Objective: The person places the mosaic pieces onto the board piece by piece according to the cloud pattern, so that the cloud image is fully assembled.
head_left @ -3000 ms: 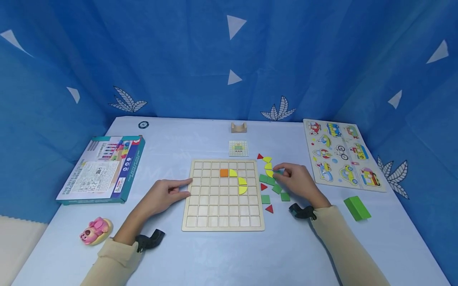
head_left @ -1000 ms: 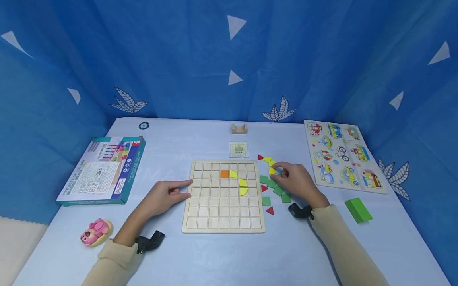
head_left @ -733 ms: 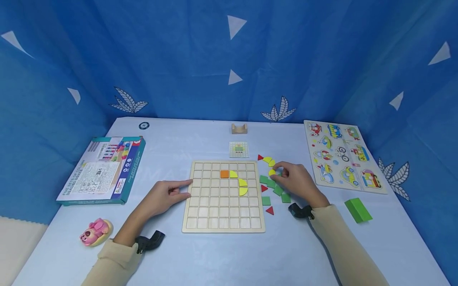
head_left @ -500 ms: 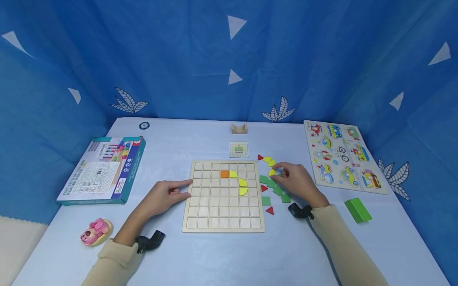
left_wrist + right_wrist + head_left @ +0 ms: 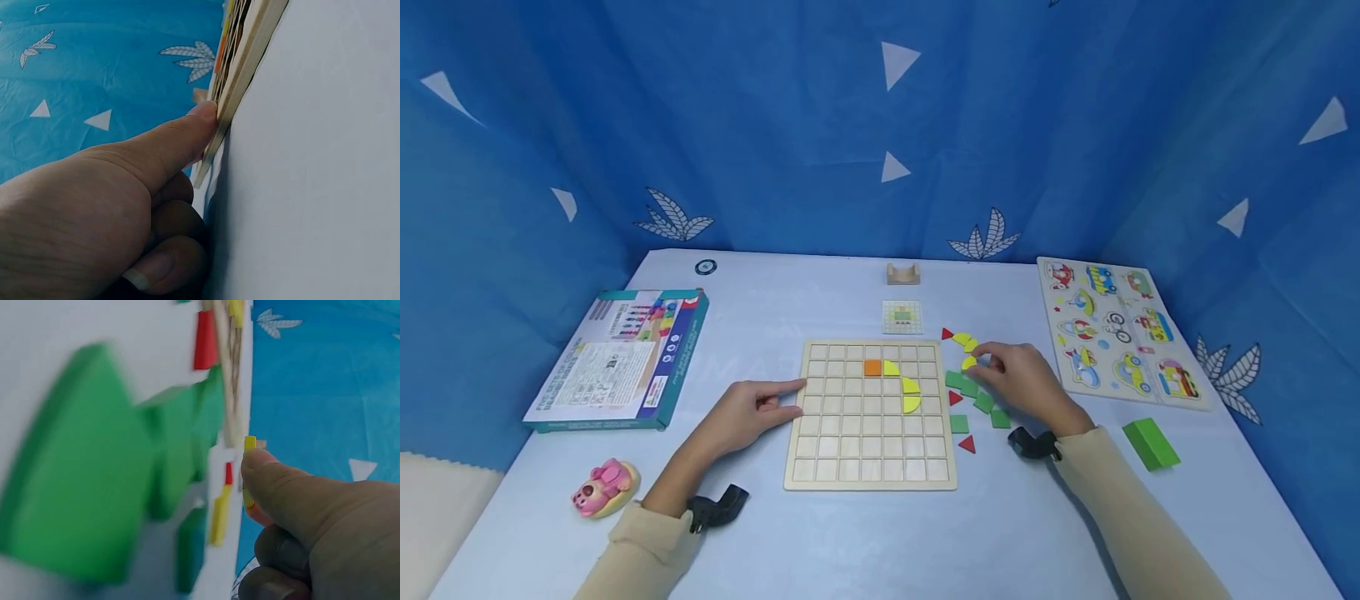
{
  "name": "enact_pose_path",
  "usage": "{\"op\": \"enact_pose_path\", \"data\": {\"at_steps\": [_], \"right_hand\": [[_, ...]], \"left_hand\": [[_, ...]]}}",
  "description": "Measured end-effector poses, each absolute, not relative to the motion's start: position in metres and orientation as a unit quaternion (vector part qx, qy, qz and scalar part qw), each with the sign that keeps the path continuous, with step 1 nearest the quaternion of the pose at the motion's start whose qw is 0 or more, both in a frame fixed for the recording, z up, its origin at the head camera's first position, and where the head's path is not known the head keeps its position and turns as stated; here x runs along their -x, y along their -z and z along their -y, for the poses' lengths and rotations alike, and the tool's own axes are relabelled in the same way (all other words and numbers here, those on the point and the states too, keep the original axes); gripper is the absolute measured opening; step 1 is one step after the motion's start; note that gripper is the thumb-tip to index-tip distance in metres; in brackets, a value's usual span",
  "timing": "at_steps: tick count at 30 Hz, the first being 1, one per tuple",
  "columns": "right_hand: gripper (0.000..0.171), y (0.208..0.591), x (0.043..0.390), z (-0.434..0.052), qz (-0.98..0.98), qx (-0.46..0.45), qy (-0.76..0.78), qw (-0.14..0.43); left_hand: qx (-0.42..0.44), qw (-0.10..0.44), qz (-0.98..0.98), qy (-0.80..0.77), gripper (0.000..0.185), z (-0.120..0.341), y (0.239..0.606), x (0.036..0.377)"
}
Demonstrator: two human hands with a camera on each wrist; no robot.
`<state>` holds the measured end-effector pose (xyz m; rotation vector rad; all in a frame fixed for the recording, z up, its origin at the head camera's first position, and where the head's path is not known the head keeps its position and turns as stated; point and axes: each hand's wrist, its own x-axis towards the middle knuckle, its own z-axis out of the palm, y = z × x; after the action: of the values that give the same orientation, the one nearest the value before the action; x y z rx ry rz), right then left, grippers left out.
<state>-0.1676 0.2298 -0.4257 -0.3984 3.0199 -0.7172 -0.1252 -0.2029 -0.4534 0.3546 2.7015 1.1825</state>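
A wooden grid board (image 5: pixel 850 454) lies mid-table and holds an orange square (image 5: pixel 872 367) and three yellow curved pieces (image 5: pixel 910 394). My left hand (image 5: pixel 752 410) rests at the board's left edge. Its straight index finger (image 5: pixel 187 128) presses the board rim (image 5: pixel 240 81), and its other fingers are curled. Right of the board lie loose green squares (image 5: pixel 958 423), red triangles (image 5: pixel 967 444) and yellow pieces (image 5: pixel 961 338). My right hand (image 5: pixel 1018 382) pinches one yellow piece (image 5: pixel 970 363) between thumb and fingertip, and the piece (image 5: pixel 249 444) stands on edge.
A printed box (image 5: pixel 621 358) and a pink toy (image 5: pixel 602 489) lie at the left. At the right are a vehicle puzzle (image 5: pixel 1116 329) and a green block (image 5: pixel 1150 444). A small pattern card (image 5: pixel 902 317) and a wooden arch block (image 5: pixel 902 272) sit behind the board.
My right hand has drawn one yellow piece out of the pile and now pinches it. My left hand has stayed at the board's edge. The head view shifted slightly.
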Motion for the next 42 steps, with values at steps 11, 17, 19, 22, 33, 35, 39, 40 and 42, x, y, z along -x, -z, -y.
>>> {"op": "enact_pose_path", "data": {"at_steps": [11, 17, 19, 22, 33, 35, 39, 40, 42], "right_hand": [[0.031, 0.415, 0.170, -0.188, -0.944, 0.182, 0.276, -0.010], [0.028, 0.421, 0.175, -0.154, -0.929, 0.204, 0.310, 0.011], [0.026, 0.422, 0.177, -0.143, -0.924, 0.216, 0.315, 0.020], [0.024, 0.423, 0.178, -0.129, -0.918, 0.234, 0.319, 0.026], [0.025, 0.432, 0.186, -0.093, -0.906, 0.250, 0.340, 0.024], [0.025, 0.434, 0.186, -0.088, -0.908, 0.245, 0.340, 0.025], [0.024, 0.437, 0.185, -0.081, -0.915, 0.233, 0.330, 0.017], [0.024, 0.437, 0.185, -0.079, -0.916, 0.233, 0.327, 0.015], [0.024, 0.438, 0.185, -0.077, -0.919, 0.236, 0.317, 0.007]], "left_hand": [[-0.122, 0.091, -0.904, -0.399, 0.047, 0.201, 0.454, 0.128], [-0.121, 0.091, -0.905, -0.397, 0.047, 0.201, 0.456, 0.127], [-0.121, 0.090, -0.905, -0.397, 0.046, 0.201, 0.456, 0.126], [-0.122, 0.089, -0.905, -0.398, 0.046, 0.201, 0.456, 0.126], [-0.124, 0.088, -0.906, -0.395, 0.045, 0.201, 0.454, 0.127], [-0.123, 0.089, -0.906, -0.396, 0.046, 0.201, 0.454, 0.127], [-0.120, 0.092, -0.906, -0.396, 0.046, 0.201, 0.454, 0.126], [-0.119, 0.091, -0.906, -0.395, 0.046, 0.201, 0.453, 0.126], [-0.117, 0.090, -0.908, -0.393, 0.046, 0.202, 0.453, 0.126]]}}
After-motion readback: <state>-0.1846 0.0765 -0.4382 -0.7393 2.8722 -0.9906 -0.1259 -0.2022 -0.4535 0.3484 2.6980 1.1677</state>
